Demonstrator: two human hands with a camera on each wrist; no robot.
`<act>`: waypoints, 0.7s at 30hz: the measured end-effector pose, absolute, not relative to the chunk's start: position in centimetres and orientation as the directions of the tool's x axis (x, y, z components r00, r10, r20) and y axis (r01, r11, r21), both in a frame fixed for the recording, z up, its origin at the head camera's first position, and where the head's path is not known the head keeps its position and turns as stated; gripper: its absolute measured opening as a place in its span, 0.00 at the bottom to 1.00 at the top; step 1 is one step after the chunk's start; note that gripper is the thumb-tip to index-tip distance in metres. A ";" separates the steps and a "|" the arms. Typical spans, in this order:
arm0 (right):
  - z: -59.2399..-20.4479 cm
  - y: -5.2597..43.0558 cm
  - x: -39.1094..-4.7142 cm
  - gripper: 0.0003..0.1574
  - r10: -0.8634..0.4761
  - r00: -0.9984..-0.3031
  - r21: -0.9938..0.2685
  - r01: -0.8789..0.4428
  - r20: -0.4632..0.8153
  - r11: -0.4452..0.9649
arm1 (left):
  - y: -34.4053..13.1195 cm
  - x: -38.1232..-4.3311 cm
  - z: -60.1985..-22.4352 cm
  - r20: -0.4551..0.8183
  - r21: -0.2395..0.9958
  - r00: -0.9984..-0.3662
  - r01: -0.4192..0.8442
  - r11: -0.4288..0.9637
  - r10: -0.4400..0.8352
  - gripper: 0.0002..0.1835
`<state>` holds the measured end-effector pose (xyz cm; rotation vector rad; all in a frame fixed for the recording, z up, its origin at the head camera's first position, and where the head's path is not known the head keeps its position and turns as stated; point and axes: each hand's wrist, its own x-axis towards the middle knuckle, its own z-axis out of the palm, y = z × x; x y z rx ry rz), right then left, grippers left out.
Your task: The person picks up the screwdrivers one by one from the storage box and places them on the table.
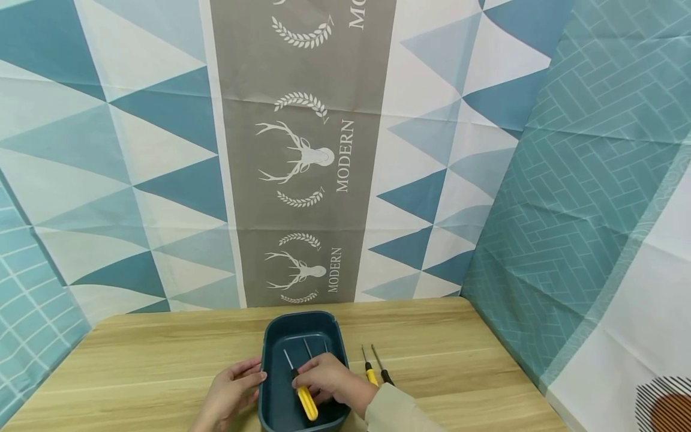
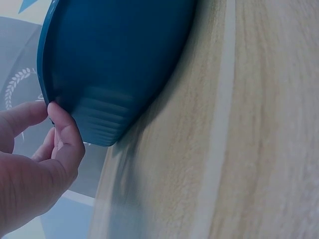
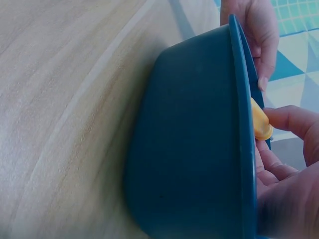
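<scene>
A dark blue plastic bin (image 1: 276,393) with rounded corners stands on the table. My left hand (image 1: 231,390) pinches its left rim between thumb and fingers, as the left wrist view shows on the hand (image 2: 45,159). My right hand (image 1: 329,378) reaches over the bin and holds a screwdriver with a yellow and black handle (image 1: 307,403), its thin shaft pointing away. In the right wrist view the bin wall (image 3: 189,134) hides most of that screwdriver. Beyond the right hand, two thin metal shafts (image 1: 307,347) lie in the bin; their other ends are hidden.
Right of the bin, a yellow-handled screwdriver (image 1: 370,373) and a dark-handled screwdriver (image 1: 385,376) lie on the wooden table (image 1: 162,360); the right arm partly covers them. A patterned cloth (image 1: 302,180) hangs behind the table, with teal cloth (image 1: 545,228) along the right side.
</scene>
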<state>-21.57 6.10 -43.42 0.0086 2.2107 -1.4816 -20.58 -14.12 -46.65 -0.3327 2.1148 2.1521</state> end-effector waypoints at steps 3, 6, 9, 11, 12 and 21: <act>-43.4 6.2 -21.6 0.12 -0.246 -0.887 -0.870 0.268 -0.390 0.414 | -14.1 -20.6 -46.6 -0.227 0.974 -0.971 -0.226 -0.025 -0.079 0.29; -43.4 6.3 -21.6 0.12 -0.244 -0.887 -0.869 0.270 -0.392 0.414 | -14.1 -20.5 -46.6 -0.230 0.973 -0.970 -0.229 -0.027 -0.079 0.29; -43.4 6.5 -21.6 0.12 -0.244 -0.891 -0.872 0.262 -0.383 0.413 | -14.1 -20.6 -46.5 -0.229 0.973 -0.970 -0.228 -0.023 -0.079 0.29; -43.3 6.5 -21.7 0.12 -0.243 -0.895 -0.875 0.256 -0.375 0.410 | -14.1 -20.5 -46.5 -0.225 0.974 -0.971 -0.225 -0.020 -0.078 0.29; -43.3 6.6 -21.7 0.12 -0.241 -0.897 -0.877 0.253 -0.371 0.409 | -14.1 -20.5 -46.5 -0.223 0.975 -0.972 -0.222 -0.019 -0.078 0.29; -43.0 6.8 -21.8 0.12 -0.237 -0.898 -0.877 0.253 -0.370 0.409 | -14.0 -20.5 -46.5 -0.217 0.976 -0.973 -0.216 -0.021 -0.074 0.29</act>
